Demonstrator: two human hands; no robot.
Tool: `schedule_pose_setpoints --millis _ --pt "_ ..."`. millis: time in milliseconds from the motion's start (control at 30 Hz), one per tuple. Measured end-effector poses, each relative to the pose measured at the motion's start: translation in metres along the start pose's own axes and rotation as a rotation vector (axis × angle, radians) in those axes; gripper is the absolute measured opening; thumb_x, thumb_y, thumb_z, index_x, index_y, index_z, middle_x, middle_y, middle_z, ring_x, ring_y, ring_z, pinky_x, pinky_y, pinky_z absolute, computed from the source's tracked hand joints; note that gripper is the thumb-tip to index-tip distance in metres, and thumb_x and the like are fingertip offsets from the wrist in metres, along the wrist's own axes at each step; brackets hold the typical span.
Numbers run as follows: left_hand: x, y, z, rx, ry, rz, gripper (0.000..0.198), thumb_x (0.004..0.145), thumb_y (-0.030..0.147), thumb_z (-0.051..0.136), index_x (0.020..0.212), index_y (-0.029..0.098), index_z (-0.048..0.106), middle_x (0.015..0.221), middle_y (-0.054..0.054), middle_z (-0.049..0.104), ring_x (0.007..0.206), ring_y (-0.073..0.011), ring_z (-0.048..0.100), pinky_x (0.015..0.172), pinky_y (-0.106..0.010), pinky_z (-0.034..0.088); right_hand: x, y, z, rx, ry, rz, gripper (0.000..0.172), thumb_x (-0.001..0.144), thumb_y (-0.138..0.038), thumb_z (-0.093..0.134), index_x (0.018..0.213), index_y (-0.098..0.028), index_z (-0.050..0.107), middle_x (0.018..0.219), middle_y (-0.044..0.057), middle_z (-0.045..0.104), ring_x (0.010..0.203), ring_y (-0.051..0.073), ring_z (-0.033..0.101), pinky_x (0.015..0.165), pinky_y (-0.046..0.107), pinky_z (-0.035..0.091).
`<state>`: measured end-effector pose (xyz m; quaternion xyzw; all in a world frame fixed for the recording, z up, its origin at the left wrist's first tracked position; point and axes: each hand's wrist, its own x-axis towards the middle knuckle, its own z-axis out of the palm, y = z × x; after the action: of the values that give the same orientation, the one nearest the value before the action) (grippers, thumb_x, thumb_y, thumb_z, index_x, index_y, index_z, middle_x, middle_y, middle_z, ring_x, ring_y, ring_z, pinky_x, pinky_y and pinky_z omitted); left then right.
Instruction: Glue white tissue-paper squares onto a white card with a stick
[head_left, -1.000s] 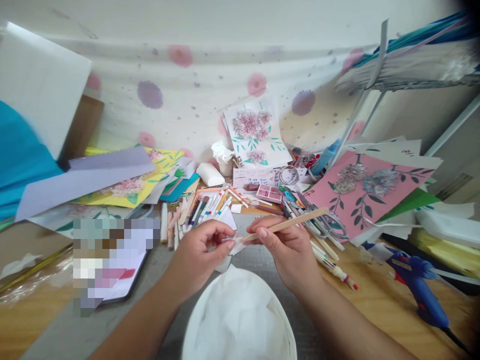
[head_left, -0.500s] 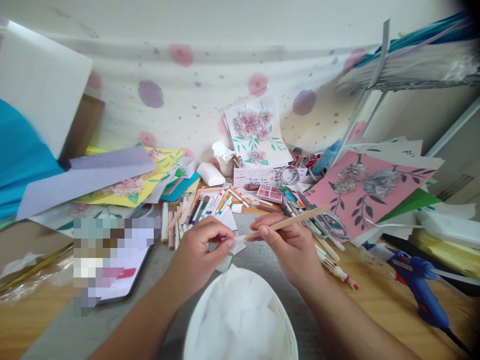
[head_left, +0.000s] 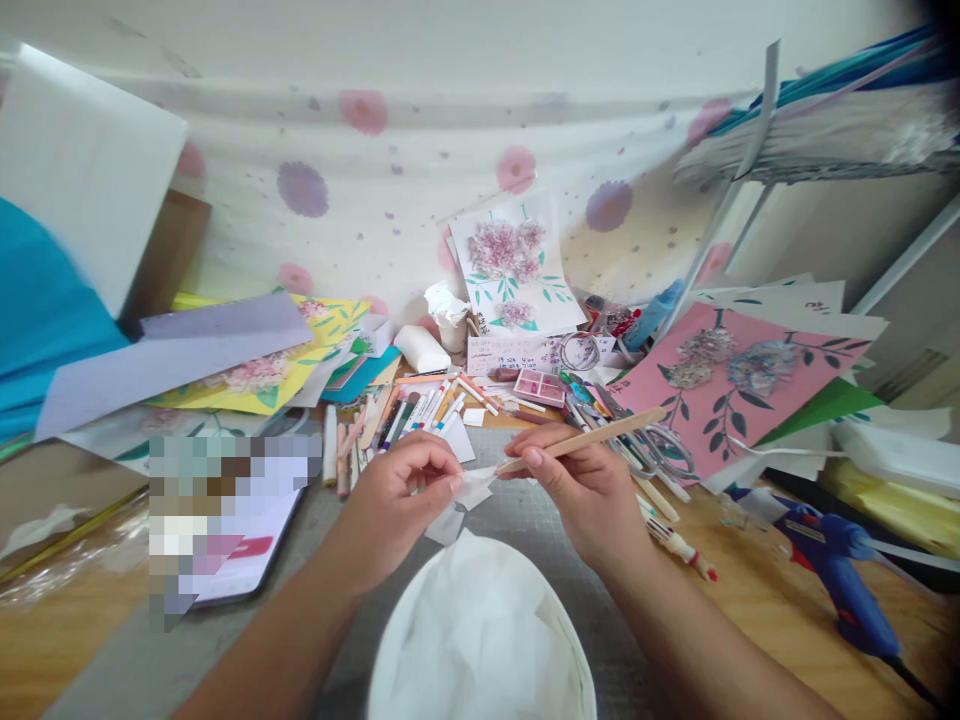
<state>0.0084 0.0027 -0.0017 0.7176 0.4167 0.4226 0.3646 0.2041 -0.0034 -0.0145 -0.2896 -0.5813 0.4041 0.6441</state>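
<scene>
My left hand pinches a small piece of white tissue paper between thumb and fingertips. My right hand grips a thin wooden stick, held like a pen, with its tip touching the tissue. Both hands hover over a grey mat, just beyond a white bowl holding crumpled white tissue.
Pens and markers lie in a heap behind the hands. A pink flower card and scissors sit at the right, with a blue glue gun nearer. Coloured papers pile up at the left, and a blurred tablet lies near.
Both hands shifted slightly right and up; the tissue piece has been pulled out a little between the left fingers and the stick tip.
</scene>
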Motion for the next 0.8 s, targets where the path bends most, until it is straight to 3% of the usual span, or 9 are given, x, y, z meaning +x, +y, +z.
schedule_pose_setpoints --millis 567,800 --pt "-0.0009 -0.0024 -0.0021 -0.056 0.036 -0.065 0.011 0.081 0.025 0.059 0.071 0.020 0.062 0.078 -0.001 0.059 0.076 -0.0174 0.055 0.064 -0.028 0.040 0.0028 -0.0018 -0.0029 0.065 0.050 0.018 0.008 0.083 -0.027 0.071 0.079 -0.021 0.075 0.079 0.002 0.068 0.071 0.016 0.069 0.067 0.033 0.064" --pt "-0.0002 -0.0004 -0.0030 -0.147 0.010 -0.191 0.014 0.079 0.031 0.063 0.072 0.019 0.062 0.076 -0.001 0.061 0.071 -0.0159 0.053 0.062 -0.027 0.039 0.0051 -0.0009 -0.0061 0.126 0.062 0.008 0.007 0.082 -0.025 0.072 0.076 -0.021 0.076 0.082 0.002 0.069 0.074 0.016 0.069 0.066 0.032 0.065"
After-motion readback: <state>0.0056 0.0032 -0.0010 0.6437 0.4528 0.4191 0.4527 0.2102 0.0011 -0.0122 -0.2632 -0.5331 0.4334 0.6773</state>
